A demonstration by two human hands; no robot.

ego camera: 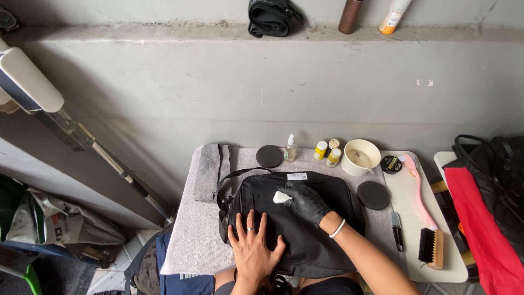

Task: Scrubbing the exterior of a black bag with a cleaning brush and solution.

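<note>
A black fabric bag with a zip and a carry strap (305, 229) lies flat on a small surface covered with a grey towel (188, 229), in the middle of it. The bare left hand (252, 248) lies on the lower left part of the bag with its fingers spread wide; it presses flat and has hold of nothing. The right hand in a black glove (307, 203) rests on the upper part of the bag, and its grip is closed around a small white pad (281, 197) that touches the fabric. Behind the bag stand a clear spray bottle (290, 148), three small yellow bottles (327, 153) and a white bowl (360, 157). A wooden brush with black bristles (431, 247) lies well apart at the right.
</note>
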